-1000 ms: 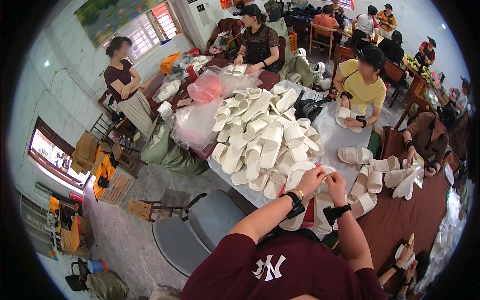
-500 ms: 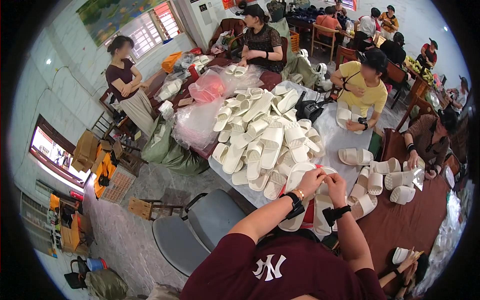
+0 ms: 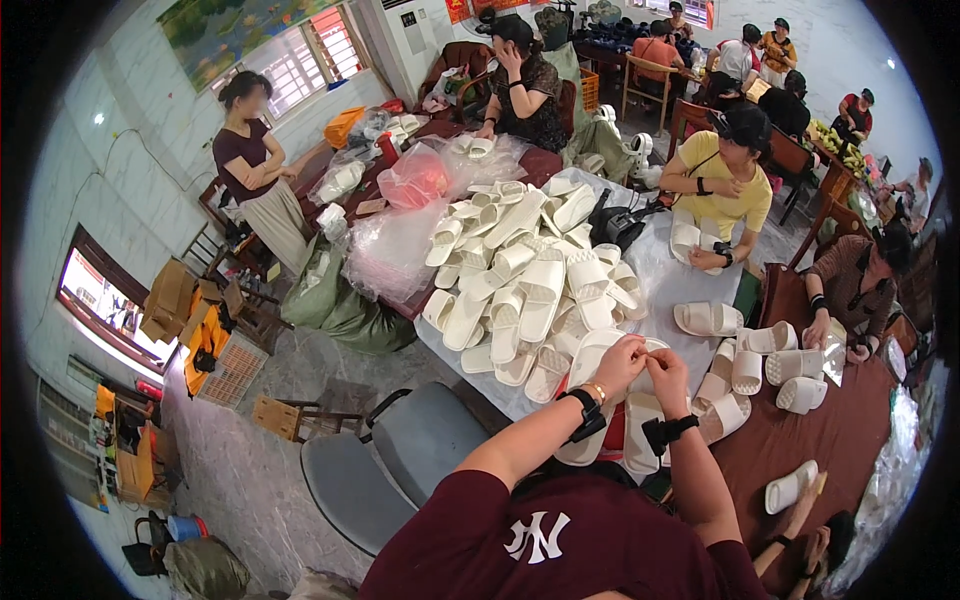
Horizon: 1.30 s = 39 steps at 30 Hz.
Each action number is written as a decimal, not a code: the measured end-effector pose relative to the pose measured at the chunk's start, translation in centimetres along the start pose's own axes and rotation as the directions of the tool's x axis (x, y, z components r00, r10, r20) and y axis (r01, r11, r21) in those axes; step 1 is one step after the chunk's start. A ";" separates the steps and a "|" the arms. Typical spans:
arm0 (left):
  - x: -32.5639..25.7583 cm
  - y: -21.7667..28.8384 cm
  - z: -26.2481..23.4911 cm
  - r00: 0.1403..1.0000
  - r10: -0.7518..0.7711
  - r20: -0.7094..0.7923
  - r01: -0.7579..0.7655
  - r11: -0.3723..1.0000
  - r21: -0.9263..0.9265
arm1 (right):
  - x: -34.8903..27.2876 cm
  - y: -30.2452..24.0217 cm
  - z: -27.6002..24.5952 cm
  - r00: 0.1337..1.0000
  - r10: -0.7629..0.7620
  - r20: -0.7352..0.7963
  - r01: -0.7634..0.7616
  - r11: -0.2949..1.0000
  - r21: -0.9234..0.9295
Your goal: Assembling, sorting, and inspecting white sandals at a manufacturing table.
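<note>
Two cream slide sandals, one left [image 3: 597, 347] and one right [image 3: 640, 410], are lying beneath the person's hands at the near table edge, long axes running away from the body. The left hand [image 3: 620, 366] is bending nearer the left sandal, the right hand [image 3: 667, 378] the right; curled fingertips are almost meeting, any small thing gripped staying hidden.

white letters [image 3: 537, 537] on maroon shirt [image 3: 450, 545]

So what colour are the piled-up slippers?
The slippers are creamy white, clearest in the head view.
</note>
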<state>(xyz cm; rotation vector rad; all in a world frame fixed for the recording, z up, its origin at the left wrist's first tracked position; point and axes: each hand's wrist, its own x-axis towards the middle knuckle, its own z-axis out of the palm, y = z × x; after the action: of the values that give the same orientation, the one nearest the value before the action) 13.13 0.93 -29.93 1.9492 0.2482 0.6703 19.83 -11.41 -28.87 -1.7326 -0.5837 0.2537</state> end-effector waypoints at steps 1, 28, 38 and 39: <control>0.1 0.0 0.1 1.000 0.025 0.008 -0.025 1.000 0.006 | 0.0 0.1 -0.1 1.000 -0.004 -0.005 0.004 1.000 -0.006; -0.4 0.2 -0.1 0.995 0.056 0.082 -0.057 0.998 0.008 | 1.0 -0.6 -0.2 0.984 0.169 0.053 -0.159 0.976 -0.150; -0.1 0.7 0.1 0.997 0.063 0.035 -0.064 0.997 0.031 | 0.7 0.1 -0.9 0.990 0.132 0.042 -0.125 0.983 -0.131; 0.0 0.5 -0.1 0.993 0.118 0.006 -0.118 0.989 0.085 | 0.6 0.3 -1.0 0.996 0.071 0.049 -0.064 0.989 -0.135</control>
<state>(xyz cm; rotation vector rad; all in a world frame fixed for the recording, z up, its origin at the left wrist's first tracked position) 13.00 0.76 -29.52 2.0584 0.1639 0.7465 20.88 -11.97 -28.87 -1.8821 -0.5930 0.3154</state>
